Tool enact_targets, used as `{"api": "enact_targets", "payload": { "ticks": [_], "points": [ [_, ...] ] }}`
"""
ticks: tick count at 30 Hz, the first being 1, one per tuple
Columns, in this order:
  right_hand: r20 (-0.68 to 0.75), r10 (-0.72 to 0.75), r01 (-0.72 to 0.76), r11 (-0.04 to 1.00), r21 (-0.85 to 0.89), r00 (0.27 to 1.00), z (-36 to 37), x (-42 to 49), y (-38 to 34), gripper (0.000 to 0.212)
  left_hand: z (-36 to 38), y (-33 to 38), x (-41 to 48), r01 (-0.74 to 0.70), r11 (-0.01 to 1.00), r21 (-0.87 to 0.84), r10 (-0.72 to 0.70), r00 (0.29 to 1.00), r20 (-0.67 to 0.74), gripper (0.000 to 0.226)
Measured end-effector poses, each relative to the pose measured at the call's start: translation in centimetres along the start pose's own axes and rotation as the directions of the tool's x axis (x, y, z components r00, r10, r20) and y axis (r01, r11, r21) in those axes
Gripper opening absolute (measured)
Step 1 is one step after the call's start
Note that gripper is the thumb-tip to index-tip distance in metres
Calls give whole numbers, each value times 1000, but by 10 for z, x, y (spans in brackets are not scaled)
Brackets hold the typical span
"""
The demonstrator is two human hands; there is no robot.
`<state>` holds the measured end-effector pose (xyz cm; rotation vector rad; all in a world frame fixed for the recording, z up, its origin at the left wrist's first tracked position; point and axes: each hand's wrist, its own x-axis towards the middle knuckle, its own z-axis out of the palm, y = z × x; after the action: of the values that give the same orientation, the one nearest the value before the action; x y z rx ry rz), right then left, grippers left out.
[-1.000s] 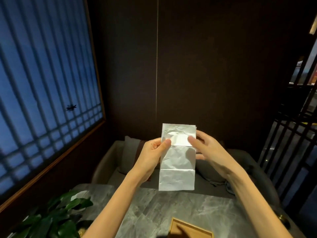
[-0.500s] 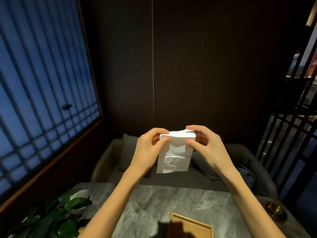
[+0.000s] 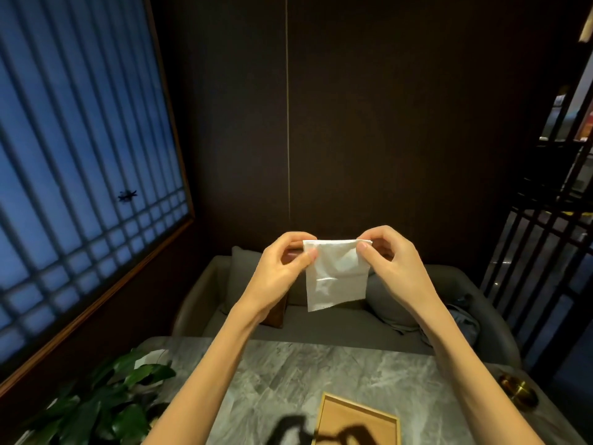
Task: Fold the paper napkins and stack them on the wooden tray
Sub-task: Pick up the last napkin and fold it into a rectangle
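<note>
**Item:** paper napkin (image 3: 335, 274), white, one piece.

**Location:** held in the air above the far edge of the tabletop (image 3: 288, 364), at 12 o'clock from the wooden tray (image 3: 349, 415) and well apart from it.

**Change:** a second ago it hangs as a long strip of three creased panels. Half a second ago its upper part is being turned over. Now it is a shorter, nearly square packet with the fold along its top edge.

**Bearing on the task:** one fold is made. Judged from this, the folding of this napkin is well along and the laying-down step is not yet begun. No folded napkin shows on the part of the tray in view, whose near end is cut off by the frame.

**Hands:** the left hand (image 3: 282, 277) pinches the top corner at 9 o'clock between thumb and forefinger. The right hand (image 3: 394, 268) pinches the top corner at 3 o'clock the same way. The other fingers are curled behind the paper.

**Appearance:** thin, soft and slightly crumpled, with a faint horizontal crease across the middle. The layers do not quite match at the right top corner. The lower edge hangs free and slants, lower at 7 o'clock.

**Also present:** a leafy plant (image 3: 106, 403) at 8 o'clock on the tabletop and a brass dish (image 3: 519, 393) at 4 o'clock.
</note>
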<state>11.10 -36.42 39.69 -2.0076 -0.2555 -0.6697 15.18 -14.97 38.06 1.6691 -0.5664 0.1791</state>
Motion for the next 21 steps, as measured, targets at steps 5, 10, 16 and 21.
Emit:
{"api": "enact_targets", "payload": {
  "ticks": [5,10,16,21],
  "points": [
    [-34,54,-49,992,118,998,0,1,1,32,9,-10,-5,156,985,-70,-146,981,127,47],
    [214,50,-75,991,110,976,-6,-6,5,53,14,-8,-1,153,988,-23,-154,988,-23,62],
    [-8,37,-36,995,96,999,-1,-13,10,19,12,-3,-4,30,998,-52,-23,992,126,69],
    [129,44,-55,995,83,991,-8,-13,7,31,16,-1,-7,-78,965,251,52,993,108,45]
  ]
}}
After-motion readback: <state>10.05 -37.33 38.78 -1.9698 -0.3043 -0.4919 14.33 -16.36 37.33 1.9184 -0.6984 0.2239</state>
